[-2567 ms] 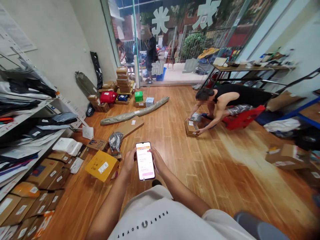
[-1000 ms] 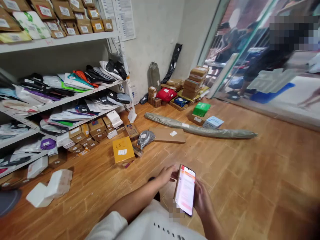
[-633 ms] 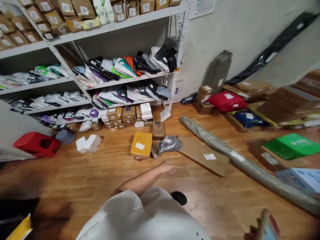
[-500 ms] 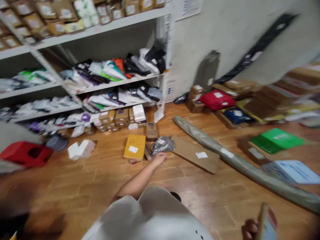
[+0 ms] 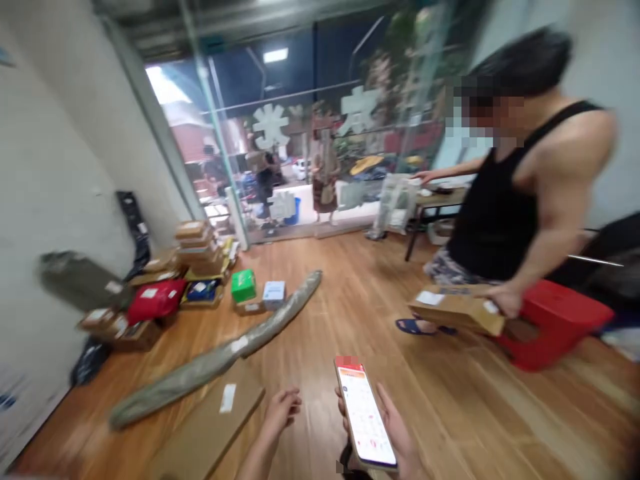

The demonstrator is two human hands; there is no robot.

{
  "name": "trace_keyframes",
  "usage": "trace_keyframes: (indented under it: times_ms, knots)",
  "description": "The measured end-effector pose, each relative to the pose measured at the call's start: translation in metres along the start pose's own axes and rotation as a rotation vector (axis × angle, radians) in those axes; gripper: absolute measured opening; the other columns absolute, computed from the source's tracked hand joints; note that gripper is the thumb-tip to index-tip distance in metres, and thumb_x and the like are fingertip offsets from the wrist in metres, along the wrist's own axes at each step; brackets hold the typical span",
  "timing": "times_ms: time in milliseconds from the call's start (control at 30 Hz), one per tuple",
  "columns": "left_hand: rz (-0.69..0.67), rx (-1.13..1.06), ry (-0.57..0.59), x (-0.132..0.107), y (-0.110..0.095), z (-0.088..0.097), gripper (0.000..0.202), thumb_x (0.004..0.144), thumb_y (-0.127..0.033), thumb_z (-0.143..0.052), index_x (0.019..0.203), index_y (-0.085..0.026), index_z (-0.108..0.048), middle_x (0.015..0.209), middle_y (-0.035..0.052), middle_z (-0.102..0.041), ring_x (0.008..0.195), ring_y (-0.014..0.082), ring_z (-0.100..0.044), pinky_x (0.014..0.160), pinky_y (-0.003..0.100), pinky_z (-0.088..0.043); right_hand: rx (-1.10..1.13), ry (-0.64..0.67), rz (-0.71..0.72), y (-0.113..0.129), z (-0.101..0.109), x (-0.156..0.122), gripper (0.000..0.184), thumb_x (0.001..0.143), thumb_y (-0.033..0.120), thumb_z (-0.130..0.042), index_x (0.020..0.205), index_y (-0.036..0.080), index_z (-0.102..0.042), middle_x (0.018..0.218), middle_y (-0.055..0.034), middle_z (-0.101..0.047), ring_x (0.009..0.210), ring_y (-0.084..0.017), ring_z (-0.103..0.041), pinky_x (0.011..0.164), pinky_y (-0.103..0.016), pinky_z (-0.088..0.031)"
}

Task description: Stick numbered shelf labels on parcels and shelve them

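A smartphone point(image 5: 367, 415) with a lit screen, red along its top, is gripped upright in my right hand point(image 5: 400, 437), thumb on one side and fingers on the other. To its left, my left hand point(image 5: 283, 408) hovers over the wooden floor with nothing in it, its fingers loosely bent and apart. Nearest to that hand is a flat brown cardboard package point(image 5: 210, 417) with a white label. Beyond the package lies a long grey-green wrapped roll point(image 5: 240, 345), stretched diagonally across the floor.
A co-worker point(image 5: 520, 180) in a black tank top holds a cardboard box point(image 5: 457, 308) beside a red plastic stool point(image 5: 560, 323). A green box point(image 5: 243, 285), a blue-white box point(image 5: 275, 294) and a red parcel point(image 5: 156, 300) stand ahead left. Glass doors point(image 5: 315, 133) face me.
My view has swung right, from the parcel shelves to the glass doors and the co-worker. The smartphone has come from the lower right edge to the middle; my left hand is now beside it.
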State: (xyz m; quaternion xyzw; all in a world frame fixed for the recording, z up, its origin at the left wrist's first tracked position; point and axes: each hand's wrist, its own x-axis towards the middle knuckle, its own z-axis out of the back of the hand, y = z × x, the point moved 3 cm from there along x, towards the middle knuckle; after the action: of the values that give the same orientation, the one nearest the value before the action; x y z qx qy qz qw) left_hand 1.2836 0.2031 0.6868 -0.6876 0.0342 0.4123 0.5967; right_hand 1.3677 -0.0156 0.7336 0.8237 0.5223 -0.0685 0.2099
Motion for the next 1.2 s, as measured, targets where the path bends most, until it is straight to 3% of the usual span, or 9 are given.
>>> trace_keyframes:
  times_ms: [133, 300, 400, 533, 633, 733, 833, 933, 1200]
  knots:
    - [-0.018, 0.042, 0.118, 0.074, -0.072, -0.111, 0.044, 0.060, -0.045, -0.066, 0.095, -0.018, -0.066, 0.087, 0.0039, -0.068, 0.075, 0.0147, -0.062, 0.065, 0.024, -0.039, 0.012, -0.086, 0.226, 0.119, 0.042, 0.006, 0.042, 0.094, 0.038, -0.043, 0.115, 0.012, -0.068, 0.117, -0.0180, -0.070, 0.099, -0.028, -0.070, 0.090, -0.049, -0.051]
    - [-0.013, 0.127, 0.251, 0.134, -0.140, -0.212, 0.046, 0.064, -0.044, -0.067, 0.103, -0.020, -0.066, 0.098, 0.0061, -0.070, 0.085, 0.0159, -0.064, 0.072, 0.025, -0.043, 0.039, -0.179, 0.448, 0.260, 0.045, 0.001, 0.045, 0.090, 0.038, -0.047, 0.123, 0.012, -0.062, 0.116, -0.0171, -0.071, 0.099, -0.030, -0.069, 0.094, -0.052, -0.048]
    - [0.010, 0.192, 0.309, 0.170, -0.167, -0.253, 0.046, 0.068, -0.044, -0.065, 0.108, -0.020, -0.065, 0.107, 0.0086, -0.070, 0.093, 0.0174, -0.065, 0.077, 0.026, -0.045, 0.042, -0.156, 0.568, 0.336, 0.036, -0.003, 0.050, 0.092, 0.040, -0.041, 0.128, 0.009, -0.058, 0.116, -0.0179, -0.070, 0.100, -0.030, -0.069, 0.092, -0.051, -0.048]
    - [0.068, 0.204, 0.271, 0.237, -0.195, -0.283, 0.041, 0.075, -0.043, -0.062, 0.109, -0.021, -0.066, 0.113, 0.0119, -0.070, 0.100, 0.0212, -0.067, 0.081, 0.031, -0.048, 0.039, -0.122, 0.700, 0.417, 0.038, 0.007, 0.050, 0.095, 0.043, -0.034, 0.124, 0.010, -0.059, 0.115, -0.0164, -0.071, 0.097, -0.029, -0.069, 0.084, -0.046, -0.052]
    - [0.094, 0.240, 0.247, 0.296, -0.223, -0.307, 0.036, 0.077, -0.042, -0.061, 0.106, -0.021, -0.067, 0.115, 0.0122, -0.070, 0.103, 0.0231, -0.068, 0.085, 0.033, -0.050, 0.089, -0.147, 0.771, 0.464, 0.053, 0.016, 0.051, 0.096, 0.044, -0.032, 0.124, 0.011, -0.059, 0.114, -0.0158, -0.071, 0.096, -0.027, -0.070, 0.082, -0.043, -0.053]
    - [0.097, 0.340, 0.294, 0.343, -0.263, -0.355, 0.037, 0.074, -0.043, -0.065, 0.103, -0.020, -0.068, 0.114, 0.0128, -0.071, 0.104, 0.0251, -0.068, 0.086, 0.035, -0.051, 0.202, -0.234, 0.861, 0.507, 0.077, 0.014, 0.048, 0.096, 0.044, -0.037, 0.124, 0.012, -0.060, 0.114, -0.0147, -0.072, 0.096, -0.027, -0.071, 0.084, -0.043, -0.053]
    - [0.043, 0.465, 0.427, 0.367, -0.303, -0.435, 0.046, 0.067, -0.047, -0.069, 0.104, -0.019, -0.067, 0.111, 0.0131, -0.071, 0.100, 0.0249, -0.068, 0.086, 0.036, -0.050, 0.316, -0.353, 0.971, 0.545, 0.107, -0.002, 0.046, 0.094, 0.043, -0.042, 0.124, 0.013, -0.061, 0.112, -0.0133, -0.073, 0.096, -0.027, -0.071, 0.087, -0.043, -0.053]
    - [-0.026, 0.613, 0.614, 0.372, -0.332, -0.536, 0.047, 0.062, -0.050, -0.069, 0.098, -0.021, -0.067, 0.102, 0.0102, -0.072, 0.092, 0.0241, -0.067, 0.085, 0.037, -0.048, 0.385, -0.474, 1.061, 0.579, 0.143, -0.025, 0.048, 0.089, 0.043, -0.050, 0.126, 0.014, -0.061, 0.113, -0.0142, -0.072, 0.095, -0.027, -0.071, 0.089, -0.043, -0.053]
    - [-0.120, 0.659, 1.012, 0.365, -0.354, -0.814, 0.017, 0.067, -0.043, -0.066, 0.082, -0.036, -0.071, 0.090, -0.0011, -0.072, 0.090, 0.0211, -0.066, 0.084, 0.036, -0.048, 0.455, -0.679, 1.112, 0.692, 0.285, -0.088, 0.045, 0.072, 0.051, -0.069, 0.104, 0.020, -0.072, 0.098, -0.0122, -0.077, 0.093, -0.033, -0.072, 0.095, -0.049, -0.051]
